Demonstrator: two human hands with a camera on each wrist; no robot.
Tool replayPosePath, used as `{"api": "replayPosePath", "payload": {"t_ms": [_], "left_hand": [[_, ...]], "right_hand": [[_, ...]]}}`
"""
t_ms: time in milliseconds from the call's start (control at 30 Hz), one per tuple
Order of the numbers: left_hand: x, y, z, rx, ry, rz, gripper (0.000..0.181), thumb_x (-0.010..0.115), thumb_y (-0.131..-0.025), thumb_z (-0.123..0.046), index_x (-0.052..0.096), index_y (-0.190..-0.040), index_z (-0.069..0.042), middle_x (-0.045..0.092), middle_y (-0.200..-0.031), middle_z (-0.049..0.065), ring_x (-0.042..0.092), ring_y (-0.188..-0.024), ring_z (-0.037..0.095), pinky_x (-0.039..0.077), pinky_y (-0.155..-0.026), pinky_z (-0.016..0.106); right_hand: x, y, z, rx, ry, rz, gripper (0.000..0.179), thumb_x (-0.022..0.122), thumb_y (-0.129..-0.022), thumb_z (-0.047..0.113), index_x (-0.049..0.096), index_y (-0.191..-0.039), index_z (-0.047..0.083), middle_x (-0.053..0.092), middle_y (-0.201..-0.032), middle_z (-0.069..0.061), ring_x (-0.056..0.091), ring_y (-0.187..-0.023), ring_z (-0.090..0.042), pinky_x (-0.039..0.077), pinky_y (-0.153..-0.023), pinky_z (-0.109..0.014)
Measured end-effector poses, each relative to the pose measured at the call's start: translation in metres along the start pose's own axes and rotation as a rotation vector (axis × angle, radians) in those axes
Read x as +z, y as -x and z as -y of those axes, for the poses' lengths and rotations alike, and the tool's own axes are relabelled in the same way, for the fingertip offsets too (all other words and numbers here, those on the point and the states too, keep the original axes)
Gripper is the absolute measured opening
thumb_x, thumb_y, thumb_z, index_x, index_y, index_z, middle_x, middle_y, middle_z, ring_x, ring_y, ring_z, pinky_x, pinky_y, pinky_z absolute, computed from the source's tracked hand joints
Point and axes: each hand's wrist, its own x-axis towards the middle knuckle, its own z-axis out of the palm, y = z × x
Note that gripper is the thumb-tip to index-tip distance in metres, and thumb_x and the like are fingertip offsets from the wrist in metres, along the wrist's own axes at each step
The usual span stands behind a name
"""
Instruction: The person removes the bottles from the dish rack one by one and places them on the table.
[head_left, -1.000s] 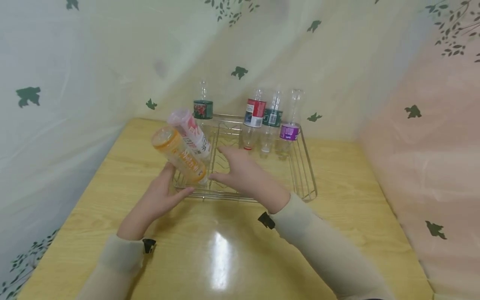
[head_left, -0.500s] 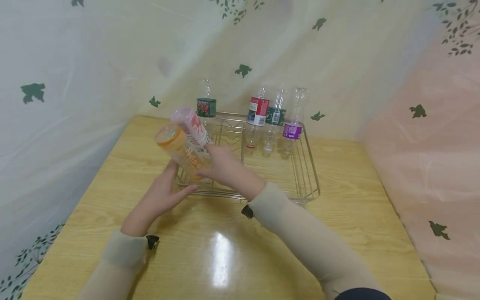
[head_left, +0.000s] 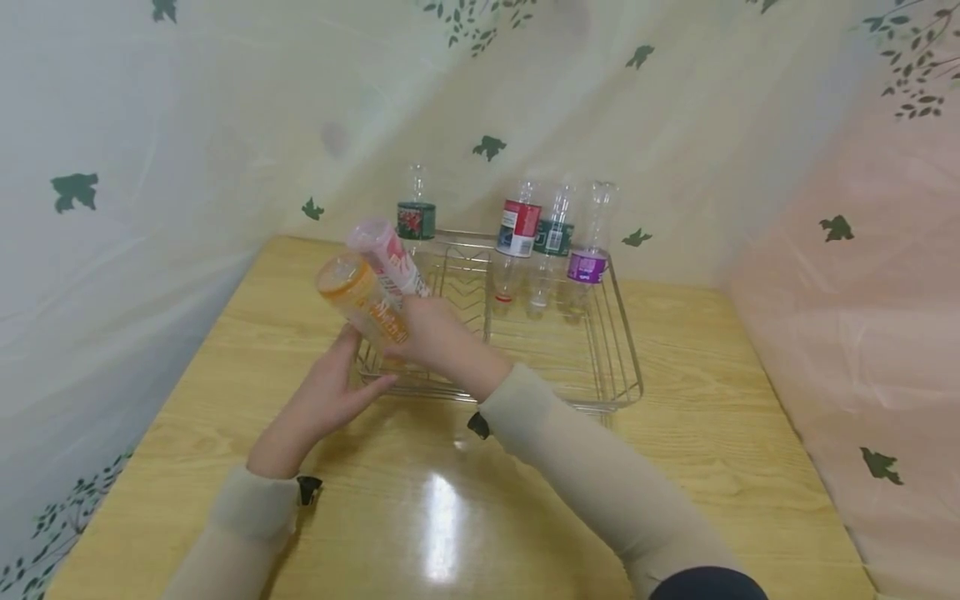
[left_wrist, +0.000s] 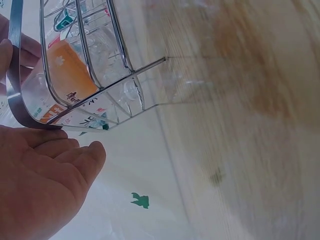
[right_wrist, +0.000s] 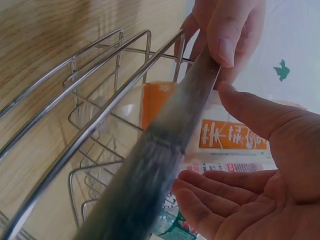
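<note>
A clear bottle with an orange label [head_left: 343,282] leans left, base up, at the left end of a wire basket [head_left: 632,367]. Beside it leans a pink-labelled bottle [head_left: 382,248]. My right hand [head_left: 442,340] overlaps the lower part of the orange-labelled bottle in the head view. In the right wrist view its fingers [right_wrist: 220,192] and thumb are spread in front of that bottle, just outside the flat rim [right_wrist: 167,132]. My left hand [head_left: 322,392] is at the basket's front left corner, thumb out along the front and fingers loosely extended by the rim.
Upside-down bottles with a red label [head_left: 519,227], a green label [head_left: 553,238] and a purple label [head_left: 588,267] stand at the basket's back right. Another green-labelled bottle [head_left: 416,220] is at the back left. A patterned curtain [head_left: 675,125] hangs behind the wooden table [head_left: 525,517].
My right hand has moved left, from inside the basket's middle onto the lower part of the orange-labelled bottle. The left hand has stayed at the corner, and the head view has shifted slightly.
</note>
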Motion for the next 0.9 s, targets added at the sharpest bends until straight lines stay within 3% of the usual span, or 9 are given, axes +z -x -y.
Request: {"api": "replayPosePath", "payload": {"t_ms": [167, 600, 900], "left_hand": [[0.0, 0.002, 0.001, -0.011, -0.001, 0.004, 0.103, 0.075, -0.094, -0.039, 0.0, -0.164, -0.031, 0.007, -0.169, 0.001, 0.023, -0.148, 0.039, 0.027, -0.115, 0.062], [0.002, 0.001, 0.0, -0.012, -0.018, -0.005, 0.103, 0.076, -0.093, -0.039, 0.004, -0.165, -0.026, 0.013, -0.168, 0.006, 0.026, -0.147, 0.039, 0.027, -0.116, 0.059], [0.002, 0.003, 0.001, -0.01, -0.029, -0.008, 0.104, 0.076, -0.093, -0.035, 0.002, -0.165, -0.026, 0.011, -0.168, 0.006, 0.025, -0.147, 0.04, 0.027, -0.115, 0.06]], "right_hand": [[0.009, -0.005, 0.001, -0.004, -0.049, 0.02, 0.062, 0.088, -0.082, 0.023, 0.06, -0.134, 0.005, 0.068, -0.116, -0.007, 0.064, -0.101, -0.019, 0.056, -0.086, -0.031], [0.021, -0.004, 0.002, 0.039, -0.07, -0.044, 0.061, 0.086, -0.084, 0.025, 0.058, -0.133, 0.001, 0.069, -0.108, -0.009, 0.065, -0.089, -0.017, 0.056, -0.072, -0.025], [0.021, 0.0, 0.004, 0.021, -0.116, -0.095, 0.058, 0.084, -0.086, 0.024, 0.058, -0.133, 0.002, 0.069, -0.108, -0.009, 0.065, -0.086, -0.015, 0.055, -0.067, -0.022]]}}
